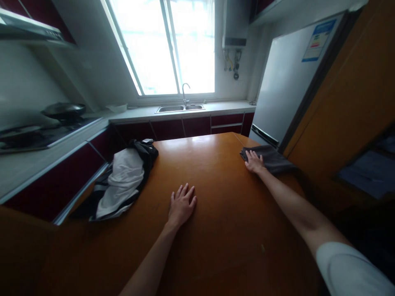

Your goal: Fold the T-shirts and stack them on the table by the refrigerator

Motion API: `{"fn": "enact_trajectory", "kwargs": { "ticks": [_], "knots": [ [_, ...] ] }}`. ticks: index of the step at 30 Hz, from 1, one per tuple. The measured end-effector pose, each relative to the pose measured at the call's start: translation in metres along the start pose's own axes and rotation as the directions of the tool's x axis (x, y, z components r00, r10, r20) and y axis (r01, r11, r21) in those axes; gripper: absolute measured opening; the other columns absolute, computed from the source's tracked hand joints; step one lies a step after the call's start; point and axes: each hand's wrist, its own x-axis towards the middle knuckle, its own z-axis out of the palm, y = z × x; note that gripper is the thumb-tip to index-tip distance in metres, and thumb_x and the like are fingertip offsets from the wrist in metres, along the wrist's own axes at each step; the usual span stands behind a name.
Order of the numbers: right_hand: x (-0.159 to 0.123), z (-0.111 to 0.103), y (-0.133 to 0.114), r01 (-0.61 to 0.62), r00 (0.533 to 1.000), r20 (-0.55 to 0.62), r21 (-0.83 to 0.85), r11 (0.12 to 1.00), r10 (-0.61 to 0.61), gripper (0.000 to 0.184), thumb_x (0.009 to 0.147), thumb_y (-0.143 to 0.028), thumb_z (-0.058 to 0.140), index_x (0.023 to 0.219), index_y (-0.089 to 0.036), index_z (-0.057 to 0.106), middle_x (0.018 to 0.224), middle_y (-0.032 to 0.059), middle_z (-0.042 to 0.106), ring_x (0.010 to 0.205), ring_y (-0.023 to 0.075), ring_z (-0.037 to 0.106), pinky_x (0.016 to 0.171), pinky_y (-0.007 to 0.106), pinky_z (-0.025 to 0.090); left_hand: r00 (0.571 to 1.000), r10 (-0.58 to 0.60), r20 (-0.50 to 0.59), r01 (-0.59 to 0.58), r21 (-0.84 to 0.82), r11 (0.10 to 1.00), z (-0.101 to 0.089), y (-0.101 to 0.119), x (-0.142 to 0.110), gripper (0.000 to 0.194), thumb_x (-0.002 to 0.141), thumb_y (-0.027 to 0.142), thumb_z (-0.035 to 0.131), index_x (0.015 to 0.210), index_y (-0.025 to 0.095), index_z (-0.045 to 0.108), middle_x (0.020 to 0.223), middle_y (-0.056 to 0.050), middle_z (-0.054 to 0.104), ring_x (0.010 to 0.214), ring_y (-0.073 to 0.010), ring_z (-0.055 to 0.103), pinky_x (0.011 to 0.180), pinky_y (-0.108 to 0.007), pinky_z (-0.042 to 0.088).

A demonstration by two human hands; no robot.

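My left hand [182, 205] lies flat on the brown wooden table [212, 189], palm down with its fingers spread and nothing held. Out to the right, my right hand [254, 161] rests with fingers stretched on the left end of a dark grey folded cloth [274, 159], which looks like a garment. On the table's left side a black and white garment [126, 172] lies in a loose heap, apart from both hands.
Beyond the table runs a white counter with a double sink [173, 108] and a tap [185, 94] below the window. A pan [63, 110] stands on the stove at left. A fridge [286, 78] is close by the table's right side.
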Motion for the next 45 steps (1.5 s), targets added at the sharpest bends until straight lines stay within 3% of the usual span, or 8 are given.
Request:
{"fn": "enact_trajectory", "kwargs": {
  "ticks": [3,11,18,23,28,31,35,45],
  "knots": [
    [-0.009,0.000,0.007,-0.005,1.000,-0.014,-0.052,0.999,0.005,0.077,0.096,-0.042,0.047,0.162,-0.018,0.015,0.169,0.0149,0.016,0.155,0.0299,0.012,0.121,0.059,0.013,1.000,-0.001,0.005,0.001,0.004,1.000,-0.001,0.001,0.001,0.050,0.099,0.042,0.046,0.146,0.029,0.054,0.160,-0.008,0.041,0.150,-0.0314,0.031,0.121,-0.058,0.019],
    [-0.005,0.001,0.000,-0.015,1.000,0.015,0.051,0.999,0.014,0.064,0.101,-0.026,0.026,0.163,-0.017,0.013,0.168,0.0119,0.019,0.154,0.0275,0.017,0.121,0.053,0.022,1.000,-0.003,0.008,0.003,0.017,1.000,0.000,0.000,0.002,0.051,0.098,0.042,0.045,0.146,0.027,0.054,0.160,-0.009,0.040,0.150,-0.0320,0.030,0.120,-0.059,0.019],
    [-0.011,-0.007,-0.009,-0.045,0.999,0.000,0.089,0.995,0.045,0.065,0.101,-0.030,0.031,0.162,-0.012,0.018,0.168,0.0173,0.018,0.154,0.0306,0.016,0.120,0.057,0.020,1.000,-0.015,0.018,0.014,0.030,0.999,-0.001,0.002,0.001,0.050,0.099,0.042,0.045,0.146,0.028,0.053,0.160,-0.008,0.040,0.150,-0.0305,0.030,0.121,-0.058,0.019],
    [-0.051,-0.007,-0.060,0.043,0.981,-0.192,0.205,0.978,-0.002,0.065,0.101,-0.036,0.033,0.160,-0.010,0.024,0.167,0.0197,0.018,0.155,0.0308,0.015,0.121,0.058,0.018,0.998,-0.032,0.046,0.030,0.056,0.998,-0.007,0.008,-0.005,0.051,0.099,0.044,0.045,0.148,0.030,0.051,0.161,-0.005,0.039,0.151,-0.0271,0.028,0.123,-0.055,0.018],
    [-0.124,0.007,-0.140,0.242,0.970,-0.106,0.349,0.905,-0.218,0.063,0.102,-0.039,0.034,0.159,-0.014,0.029,0.167,0.0164,0.022,0.154,0.0285,0.018,0.122,0.057,0.018,0.997,-0.041,0.061,0.038,0.050,0.998,-0.010,0.010,-0.009,0.052,0.099,0.046,0.044,0.149,0.031,0.049,0.162,-0.004,0.037,0.151,-0.0269,0.028,0.123,-0.054,0.018],
    [-0.159,0.019,-0.172,0.303,0.953,-0.088,0.336,0.892,-0.290,0.061,0.102,-0.036,0.034,0.159,-0.015,0.030,0.166,0.0155,0.023,0.154,0.0274,0.018,0.122,0.055,0.017,0.998,-0.034,0.053,0.033,0.036,0.999,-0.010,0.011,-0.011,0.053,0.099,0.048,0.044,0.148,0.031,0.050,0.162,-0.004,0.037,0.151,-0.0274,0.028,0.123,-0.054,0.018],
    [-0.177,0.032,-0.183,0.338,0.940,-0.028,0.232,0.912,-0.341,0.058,0.101,-0.036,0.036,0.155,-0.013,0.040,0.165,0.0153,0.028,0.154,0.0279,0.020,0.123,0.056,0.012,0.998,-0.032,0.047,0.031,0.017,0.999,-0.009,0.011,-0.013,0.053,0.099,0.049,0.045,0.148,0.031,0.050,0.162,-0.005,0.038,0.151,-0.0277,0.028,0.123,-0.056,0.017],
    [-0.171,0.040,-0.175,0.370,0.928,-0.030,0.187,0.910,-0.371,0.058,0.101,-0.041,0.034,0.151,-0.015,0.046,0.164,0.0132,0.032,0.153,0.0269,0.023,0.122,0.054,0.014,0.999,-0.026,0.032,0.026,0.002,1.000,-0.005,0.010,-0.015,0.053,0.099,0.050,0.045,0.148,0.032,0.050,0.161,-0.005,0.038,0.151,-0.0275,0.028,0.123,-0.057,0.019]
  ]
}}
